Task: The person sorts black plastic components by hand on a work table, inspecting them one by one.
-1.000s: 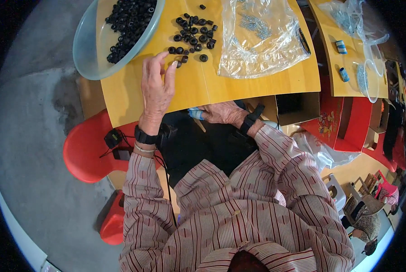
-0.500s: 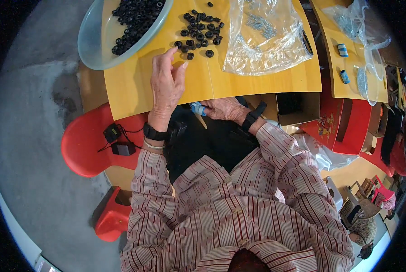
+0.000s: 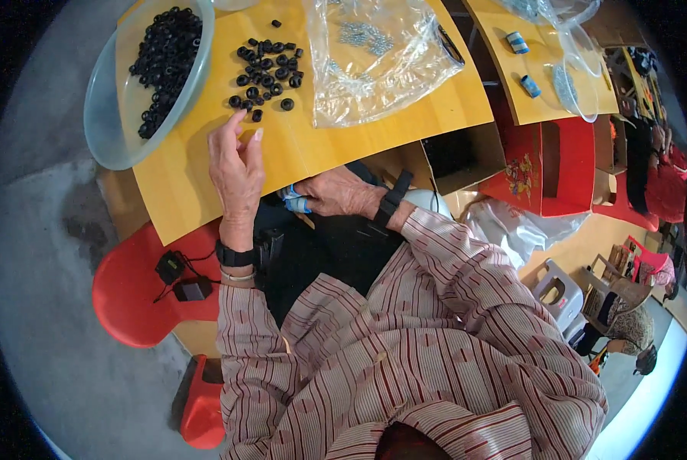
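A yellow wooden bench [image 3: 374, 134] fills the upper middle, and a second yellow bench [image 3: 558, 92] stands just past its right edge. The floor [image 3: 44, 291] is grey concrete, with a dark stain near the bench's left corner. A red plastic stool [image 3: 132, 299] sits below the near edge, and another red piece [image 3: 201, 410] lies lower down. A red cardboard box [image 3: 546, 165] stands at the right, with a small grey stool [image 3: 558, 287] near it. Bright daylight falls across everything.

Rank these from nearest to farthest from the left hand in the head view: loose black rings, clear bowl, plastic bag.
1. Loose black rings, just beyond the left hand.
2. Clear bowl, to its left.
3. Plastic bag, to the right.
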`<action>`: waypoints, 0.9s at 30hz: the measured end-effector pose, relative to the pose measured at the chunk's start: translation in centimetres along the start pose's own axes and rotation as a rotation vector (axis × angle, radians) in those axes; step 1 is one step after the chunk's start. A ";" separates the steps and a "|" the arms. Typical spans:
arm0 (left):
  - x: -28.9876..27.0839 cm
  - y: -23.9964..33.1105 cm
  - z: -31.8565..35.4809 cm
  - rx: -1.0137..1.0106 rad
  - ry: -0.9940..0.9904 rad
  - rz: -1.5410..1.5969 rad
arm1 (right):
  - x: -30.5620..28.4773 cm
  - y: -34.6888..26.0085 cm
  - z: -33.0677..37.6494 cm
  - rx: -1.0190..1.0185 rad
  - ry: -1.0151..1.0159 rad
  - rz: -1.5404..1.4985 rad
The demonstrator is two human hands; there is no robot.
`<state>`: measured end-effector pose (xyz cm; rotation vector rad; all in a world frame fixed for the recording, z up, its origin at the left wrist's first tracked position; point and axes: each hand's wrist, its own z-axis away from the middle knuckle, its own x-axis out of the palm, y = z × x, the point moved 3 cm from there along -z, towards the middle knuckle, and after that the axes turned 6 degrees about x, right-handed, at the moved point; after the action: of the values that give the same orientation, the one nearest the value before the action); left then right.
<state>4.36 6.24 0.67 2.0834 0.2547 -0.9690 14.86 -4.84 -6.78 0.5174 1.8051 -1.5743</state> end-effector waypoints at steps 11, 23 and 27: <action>0.2 0.1 0.2 -0.037 0.020 0.046 | -6.6 -3.2 6.4 0.037 0.116 -0.273; 0.7 -0.1 0.1 -0.017 0.054 0.028 | -16.0 1.9 3.7 0.299 0.703 0.130; 0.6 -0.6 0.3 -0.040 0.052 0.032 | -15.5 2.7 2.7 0.380 0.677 0.282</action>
<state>4.37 6.30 -0.20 2.0721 0.2647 -0.8847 28.09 -4.87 2.20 1.5652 1.7665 -1.6576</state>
